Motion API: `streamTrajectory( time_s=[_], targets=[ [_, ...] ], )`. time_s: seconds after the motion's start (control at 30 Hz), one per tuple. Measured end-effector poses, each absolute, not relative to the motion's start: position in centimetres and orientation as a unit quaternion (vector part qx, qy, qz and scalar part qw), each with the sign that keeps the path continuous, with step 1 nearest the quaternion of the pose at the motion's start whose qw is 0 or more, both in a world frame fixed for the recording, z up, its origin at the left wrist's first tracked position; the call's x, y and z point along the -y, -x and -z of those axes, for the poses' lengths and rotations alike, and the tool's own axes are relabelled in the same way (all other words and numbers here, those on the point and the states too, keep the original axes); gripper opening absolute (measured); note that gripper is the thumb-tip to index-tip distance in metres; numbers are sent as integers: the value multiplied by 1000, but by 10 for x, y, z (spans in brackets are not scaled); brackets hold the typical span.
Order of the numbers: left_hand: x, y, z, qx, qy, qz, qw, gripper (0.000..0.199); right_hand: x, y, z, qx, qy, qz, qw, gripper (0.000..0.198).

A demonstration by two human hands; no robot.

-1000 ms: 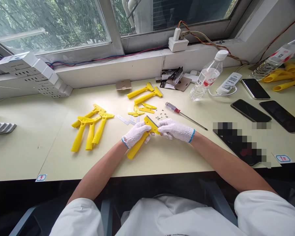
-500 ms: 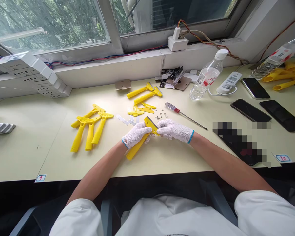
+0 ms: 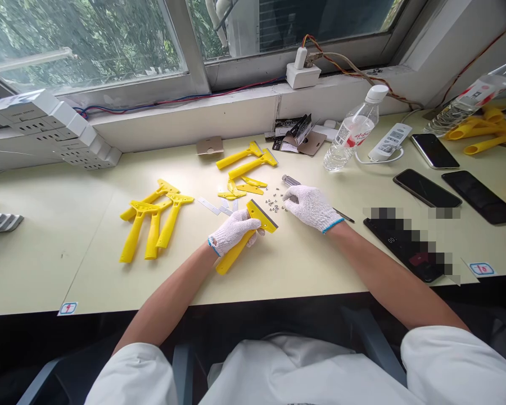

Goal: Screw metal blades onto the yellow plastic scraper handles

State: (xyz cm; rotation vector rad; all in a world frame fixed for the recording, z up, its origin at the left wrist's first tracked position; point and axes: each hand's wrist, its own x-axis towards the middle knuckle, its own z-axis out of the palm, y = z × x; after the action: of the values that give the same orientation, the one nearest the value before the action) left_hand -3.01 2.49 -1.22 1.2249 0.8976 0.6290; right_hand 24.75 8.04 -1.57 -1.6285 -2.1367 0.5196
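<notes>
My left hand [image 3: 235, 230], in a white knitted glove with a blue cuff, is closed around a yellow scraper [image 3: 230, 260]. The scraper's wide head, with a dark blade edge, points away from me and tilts right. My right hand [image 3: 311, 207], gloved the same way, hovers over the screwdriver [image 3: 290, 180], hiding its middle. Its bent fingers are apart beside the small loose screws [image 3: 274, 207], and nothing shows between them. Just beyond my left hand lie flat metal blades [image 3: 209, 206] and yellow plastic cover plates [image 3: 249, 189].
Several yellow scraper handles [image 3: 154, 230] lie at left, and two scrapers [image 3: 253, 164] at the back. A water bottle [image 3: 349, 132], a power strip [image 3: 390, 142] and several phones [image 3: 427, 188] occupy the right. White boxes [image 3: 63, 129] are stacked at the far left.
My right hand has left the scraper head and moved right, over the screwdriver by the screws. The left hand keeps the scraper in nearly the same place.
</notes>
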Motion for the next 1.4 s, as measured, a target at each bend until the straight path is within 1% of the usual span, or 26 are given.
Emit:
streamTrajectory(
  time_s=[0.17,0.37,0.53,0.6,0.67,0.77,0.83,0.9,1.03,1.1,1.17,1.2,1.3,1.4],
  targets=[
    [-23,30,9,-396,-549,-276,682,27,-82,-253,14,797,553,-187,156,15],
    [-24,29,10,-397,-541,-274,689,30,-77,-249,11,808,561,-166,73,22],
    [-23,28,6,-397,-542,-268,691,28,-73,-242,8,800,581,-151,12,27],
    [-22,27,2,-405,-552,-262,680,26,-70,-240,5,800,583,-138,6,27],
    [-21,24,-2,-421,-579,-243,655,22,-66,-238,1,809,566,-150,43,28],
    [-18,20,-4,-444,-622,-200,613,19,-58,-232,-2,830,480,-228,169,25],
    [-16,18,-2,-452,-641,-187,592,18,-50,-225,-3,842,414,-258,231,23],
    [-15,16,3,-457,-664,-177,565,16,-43,-217,-1,858,380,-244,246,23],
    [-13,16,8,-459,-700,-158,523,19,-36,-208,2,875,366,-212,238,23],
    [-13,15,6,-460,-698,-156,526,19,-35,-206,3,856,375,-247,257,15],
    [-12,14,2,-461,-695,-154,530,18,-35,-205,3,811,407,-308,287,7],
    [-11,14,0,-460,-695,-153,530,18,-34,-204,3,783,428,-339,298,9],
    [-10,13,-4,-457,-695,-156,532,15,-33,-201,1,716,473,-404,316,26],
    [-9,14,-4,-438,-682,-166,561,15,-33,-201,-1,684,460,-471,313,38]
  ],
)
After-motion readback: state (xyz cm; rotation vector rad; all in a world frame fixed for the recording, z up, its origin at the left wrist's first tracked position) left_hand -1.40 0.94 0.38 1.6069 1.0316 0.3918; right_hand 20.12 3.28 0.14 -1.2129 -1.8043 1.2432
